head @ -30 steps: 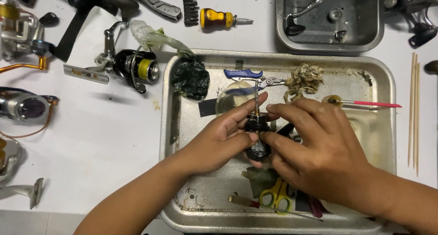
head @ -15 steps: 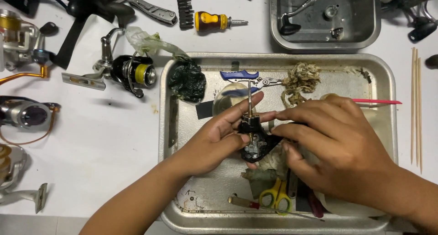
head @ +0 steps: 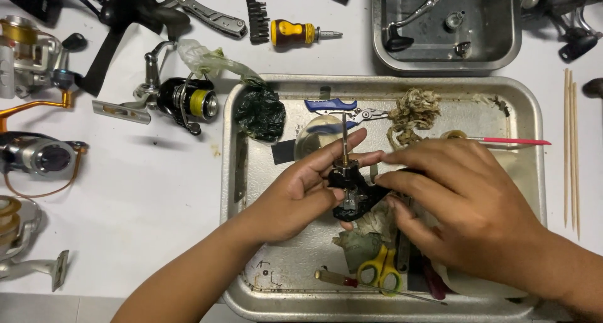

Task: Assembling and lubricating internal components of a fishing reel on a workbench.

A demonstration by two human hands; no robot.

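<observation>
Both hands are meeting over the middle of the big metal tray, and they are holding a small black reel body between them. The left hand is coming in from the lower left and is curling its fingers around the left side of the black part. The right hand is coming in from the right and is pinching the right side with its fingertips, so both hands are closed on it. A thin metal shaft is sticking straight up out of the black part, pointing away from the person toward the far rim of the tray. So the long line of the thing is running from near to far, and the hands are sitting on either side of it. Both hands are touching it, so neither one is nearer. Just past the tip of the shaft, blue-handled pliers are lying across the tray, with a tangled clump of old line beside them. Near the person, yellow scissors and a red-handled tool are lying under the hands. The tray is crowded, so there is little room low down. The open room is above the tray.
</observation>
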